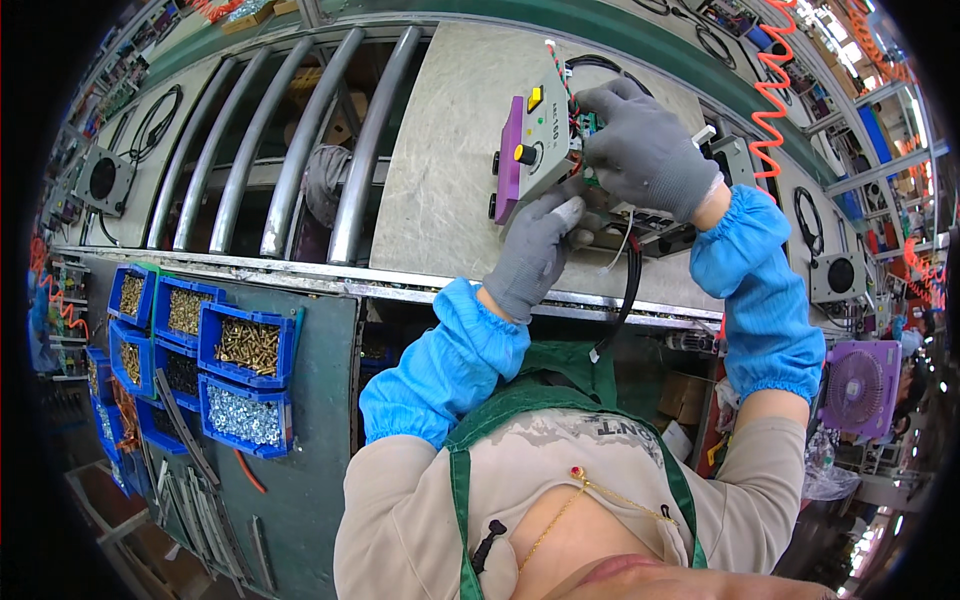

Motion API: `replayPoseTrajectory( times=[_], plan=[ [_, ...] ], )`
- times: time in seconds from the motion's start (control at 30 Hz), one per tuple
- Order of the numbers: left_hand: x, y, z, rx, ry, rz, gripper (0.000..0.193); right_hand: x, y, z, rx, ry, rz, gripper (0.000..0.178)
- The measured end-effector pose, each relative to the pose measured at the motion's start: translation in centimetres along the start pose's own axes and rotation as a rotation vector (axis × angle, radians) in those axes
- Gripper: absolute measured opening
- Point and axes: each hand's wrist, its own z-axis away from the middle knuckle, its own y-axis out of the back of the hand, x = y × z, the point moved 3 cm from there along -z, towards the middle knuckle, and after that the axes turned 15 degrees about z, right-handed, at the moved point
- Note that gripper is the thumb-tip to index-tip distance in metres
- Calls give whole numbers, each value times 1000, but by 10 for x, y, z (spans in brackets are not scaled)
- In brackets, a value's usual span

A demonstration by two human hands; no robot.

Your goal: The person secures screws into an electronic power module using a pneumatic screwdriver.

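Observation:
A machine's front panel (550, 146), light grey with a purple border, stands tilted on the metal bench (455, 110). It carries a black and yellow knob (526, 154) and a yellow switch (535, 97). Behind it, my gloved right hand (648, 150) bends its fingers in at a green circuit board (588, 126) and wires. What those fingertips grip is hidden. At the panel's lower edge, my gloved left hand (537, 250) has its fingers drawn together close to the wiring; what is between them cannot be seen. A black cable (631, 275) hangs down over the bench edge.
Metal rollers (286, 150) lie left of the bench plate. Blue bins (246, 345) of screws and small metal parts sit at lower left, with metal strips (195, 520) nearby. An orange coiled hose (768, 90) hangs at right, above a purple fan (858, 390).

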Motion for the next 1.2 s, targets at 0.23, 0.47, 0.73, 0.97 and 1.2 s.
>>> replayPoseTrajectory(
  times=[0.23,0.47,0.73,0.97,1.2],
  plan=[
    [-2,1,-1,-12,-5,33,47,-7,-4,2,9,12,26,20],
    [3,-1,2,50,35,-87,41,-2,-9,25,275,-20,-4,17],
    [-24,29,16,-42,244,-989,44,-29,-27,97,-330,-95,-166,27],
    [-37,27,14,6,291,-982,33,-22,-54,142,-309,-233,-335,42],
    [-38,33,16,7,135,-1079,30,-70,-126,191,-633,-129,-269,44]
  ],
)
